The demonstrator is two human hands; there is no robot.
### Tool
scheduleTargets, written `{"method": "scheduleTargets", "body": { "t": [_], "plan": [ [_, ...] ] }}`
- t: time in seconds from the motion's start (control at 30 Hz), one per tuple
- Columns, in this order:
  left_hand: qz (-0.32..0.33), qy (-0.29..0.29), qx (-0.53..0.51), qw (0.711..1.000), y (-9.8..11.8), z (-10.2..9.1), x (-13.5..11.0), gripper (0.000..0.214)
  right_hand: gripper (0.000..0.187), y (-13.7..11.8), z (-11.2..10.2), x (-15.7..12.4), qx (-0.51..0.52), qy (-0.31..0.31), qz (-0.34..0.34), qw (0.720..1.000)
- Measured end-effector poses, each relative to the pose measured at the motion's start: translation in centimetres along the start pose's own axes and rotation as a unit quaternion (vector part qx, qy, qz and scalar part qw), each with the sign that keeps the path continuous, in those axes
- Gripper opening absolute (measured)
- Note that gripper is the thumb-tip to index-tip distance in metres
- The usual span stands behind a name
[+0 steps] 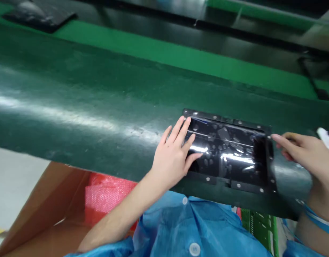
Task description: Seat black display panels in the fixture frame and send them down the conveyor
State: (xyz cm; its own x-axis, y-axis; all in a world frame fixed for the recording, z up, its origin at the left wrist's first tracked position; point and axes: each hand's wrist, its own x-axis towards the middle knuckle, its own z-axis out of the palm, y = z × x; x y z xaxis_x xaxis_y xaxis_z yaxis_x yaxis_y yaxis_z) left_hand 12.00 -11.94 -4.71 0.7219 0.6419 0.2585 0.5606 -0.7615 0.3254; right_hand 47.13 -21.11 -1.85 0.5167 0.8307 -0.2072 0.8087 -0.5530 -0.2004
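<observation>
I see the green belt (73, 96) bare to the left of the black panel (228, 153), so there is wide room there. My left hand (175, 157) covers the panel's left end and my right hand (306, 153) blocks its right edge. Below the belt's near edge, a cardboard box (41, 214) with red bubble wrap (108, 196) fills the lower left

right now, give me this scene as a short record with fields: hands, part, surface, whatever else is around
left hand: flat on the left end of the black part, fingers spread
right hand: fingertips at the part's right edge
black part: glossy rectangular panel with a studded rim, lying flat
surface: dark green belt
below the belt: cardboard box with red bubble wrap
clothing: blue smock
</observation>
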Motion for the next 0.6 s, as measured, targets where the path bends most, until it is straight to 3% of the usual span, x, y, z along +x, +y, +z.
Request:
{"method": "scheduleTargets", "body": {
  "t": [0.1,0.17,0.27,0.43,0.6],
  "plan": [
    [0.092,-0.024,-0.037,0.995,5.0,1.6,1.1,0.050,0.068,-1.1,-0.1,1.2,0.062,-0.050,0.072,0.994],
    [0.168,-0.066,-0.063,0.982,8.2,3.1,1.8,0.054,0.061,-1.4,0.0,2.3,0.086,-0.073,0.071,0.991],
    [0.216,-0.103,-0.063,0.969,11.1,5.1,2.6,0.055,0.052,-1.9,0.3,3.8,0.056,-0.095,0.061,0.992],
    [0.228,-0.105,-0.041,0.967,11.4,6.0,3.2,0.047,0.055,-3.0,0.1,5.1,-0.040,-0.122,0.046,0.991],
    [0.220,-0.131,-0.045,0.966,11.6,5.4,3.2,0.046,0.052,-3.3,0.0,4.7,-0.019,-0.125,0.033,0.991]
  ]
}}
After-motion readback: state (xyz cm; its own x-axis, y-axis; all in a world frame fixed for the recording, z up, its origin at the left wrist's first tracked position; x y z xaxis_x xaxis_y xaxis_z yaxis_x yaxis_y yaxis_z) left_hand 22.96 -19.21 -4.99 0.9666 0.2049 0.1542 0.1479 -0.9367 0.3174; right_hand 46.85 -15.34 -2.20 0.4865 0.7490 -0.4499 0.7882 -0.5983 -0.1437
